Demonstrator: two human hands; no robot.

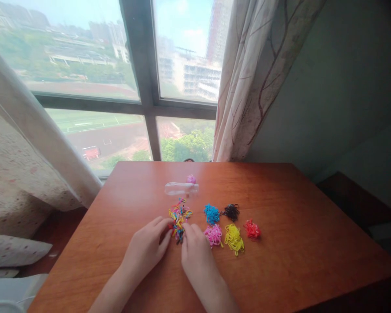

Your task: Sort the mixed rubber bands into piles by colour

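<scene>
A mixed heap of small coloured rubber bands lies on the wooden table, between and just beyond my hands. My left hand rests at the heap's left side, thumb and forefinger closed around some red rubber bands. From the right, my right hand reaches into the near part of the heap. Its fingers are pressed together, and whatever they pinch is hidden. Close by on the right are single-colour piles: pink bands, blue bands, black bands, yellow bands and red bands.
Beyond the heap lies a clear plastic bag or tube, with a small purple-pink object behind it. The table ends before a window. Curtains hang at both sides. A white object stands at lower left.
</scene>
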